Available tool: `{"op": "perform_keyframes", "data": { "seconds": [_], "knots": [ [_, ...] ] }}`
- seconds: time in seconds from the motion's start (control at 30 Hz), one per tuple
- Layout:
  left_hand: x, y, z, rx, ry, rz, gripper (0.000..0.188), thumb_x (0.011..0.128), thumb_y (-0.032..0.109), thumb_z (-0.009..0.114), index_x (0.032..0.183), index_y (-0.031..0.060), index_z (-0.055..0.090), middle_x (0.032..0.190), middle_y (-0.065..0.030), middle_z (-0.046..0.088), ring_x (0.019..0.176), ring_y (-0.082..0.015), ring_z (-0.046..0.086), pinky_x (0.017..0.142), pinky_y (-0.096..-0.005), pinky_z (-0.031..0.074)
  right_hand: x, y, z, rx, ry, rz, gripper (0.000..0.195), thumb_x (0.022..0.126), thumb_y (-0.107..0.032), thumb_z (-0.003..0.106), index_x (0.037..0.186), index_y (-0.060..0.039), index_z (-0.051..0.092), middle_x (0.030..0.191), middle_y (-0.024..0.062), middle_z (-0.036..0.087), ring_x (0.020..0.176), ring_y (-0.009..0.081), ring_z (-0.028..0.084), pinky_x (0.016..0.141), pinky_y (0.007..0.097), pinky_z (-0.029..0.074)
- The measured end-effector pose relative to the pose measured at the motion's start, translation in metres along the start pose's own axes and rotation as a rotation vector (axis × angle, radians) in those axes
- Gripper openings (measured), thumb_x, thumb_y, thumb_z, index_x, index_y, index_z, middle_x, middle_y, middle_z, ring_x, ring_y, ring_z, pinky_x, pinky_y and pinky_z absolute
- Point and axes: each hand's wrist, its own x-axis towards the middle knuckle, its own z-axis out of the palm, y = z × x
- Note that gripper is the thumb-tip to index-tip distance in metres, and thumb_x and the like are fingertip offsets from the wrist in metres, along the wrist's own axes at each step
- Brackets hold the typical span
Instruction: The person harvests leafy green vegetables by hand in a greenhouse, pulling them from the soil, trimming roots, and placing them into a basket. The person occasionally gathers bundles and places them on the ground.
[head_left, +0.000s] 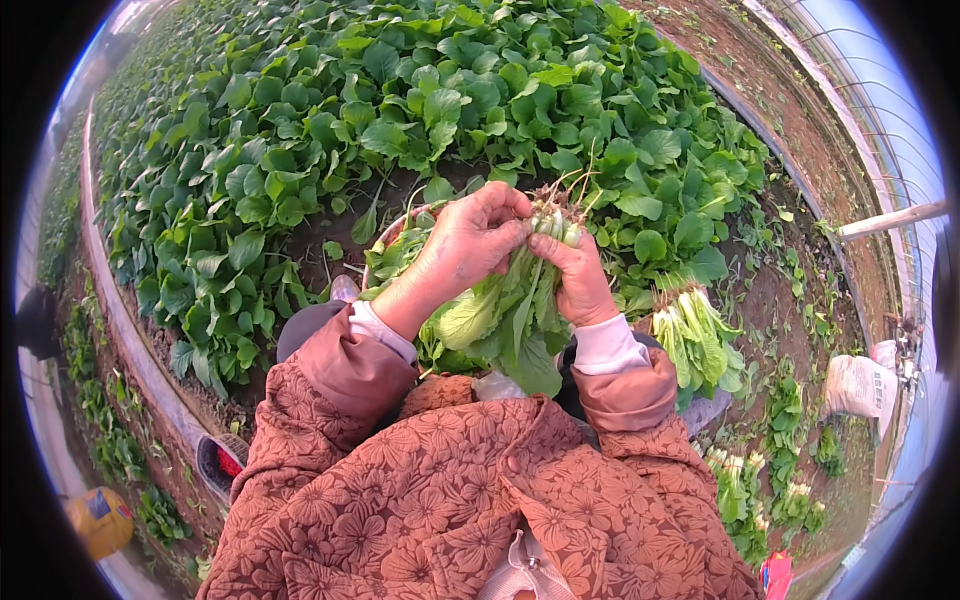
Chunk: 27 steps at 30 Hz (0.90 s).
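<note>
Before my chest hangs a bunch of leafy greens, roots up and leaves down, with soil on its roots. My right hand grips it from the right, the thumb across the pale stems just under the roots. From the left, my left hand pinches at the same stem bases with thumb and curled fingers; what lies between those fingertips is partly hidden. Beneath my hands is a round basket with more loose greens in it, largely covered by my left forearm and the bunch.
A dense bed of growing greens spreads ahead. A pulled pile of greens lies by my right knee, with several bunches farther back. At the right is a white sack; at the left, a yellow container. A wooden pole juts in.
</note>
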Motion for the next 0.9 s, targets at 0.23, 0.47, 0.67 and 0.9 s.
{"op": "perform_keyframes", "data": {
  "seconds": [0.23, 0.47, 0.67, 0.9],
  "knots": [
    [0.001, -0.007, 0.006, -0.082, 0.04, -0.001, 0.01, 0.092, 0.003, 0.058, 0.101, 0.001, 0.057, 0.08, -0.0024, 0.062, 0.058, -0.0096, 0.061, 0.052, -0.0216, 0.047, 0.002, 0.001, -0.004, -0.039, -0.119, -0.001, 0.037, 0.082, 0.004, 0.07, 0.117, -0.0029, 0.059, 0.096, 0.0028, 0.066, 0.081, 0.014, 0.064, 0.074, 0.0272, 0.053],
    [0.003, -0.007, 0.002, -0.167, -0.004, 0.038, 0.011, 0.092, -0.001, 0.058, 0.102, 0.0017, 0.057, 0.087, -0.0039, 0.062, 0.067, -0.0125, 0.063, 0.059, -0.0232, 0.052, 0.004, -0.003, -0.003, -0.196, 0.033, -0.055, 0.044, 0.078, 0.009, 0.072, 0.118, -0.0028, 0.06, 0.099, 0.0031, 0.066, 0.085, 0.0132, 0.064, 0.078, 0.0274, 0.054],
    [0.04, -0.034, -0.046, -0.394, -0.114, -0.247, 0.022, 0.089, 0.0, 0.057, 0.11, 0.0041, 0.062, 0.089, -0.0086, 0.068, 0.074, -0.0158, 0.067, 0.066, -0.0257, 0.051, 0.001, -0.034, -0.015, -0.127, 0.172, -0.215, 0.039, 0.081, 0.004, 0.069, 0.118, 0.0019, 0.056, 0.089, 0.0106, 0.067, 0.078, 0.0212, 0.068, 0.075, 0.0338, 0.057],
    [0.093, -0.105, -0.067, 0.882, 0.003, -0.539, 0.029, 0.089, 0.015, 0.052, 0.114, 0.0148, 0.067, 0.094, -0.0196, 0.07, 0.091, -0.0354, 0.068, 0.079, -0.0455, 0.053, -0.003, -0.035, -0.009, -0.279, 0.332, -0.233, 0.038, 0.081, 0.009, 0.071, 0.116, -0.0018, 0.06, 0.097, 0.0033, 0.065, 0.085, 0.011, 0.064, 0.077, 0.0246, 0.053]
  ]
}}
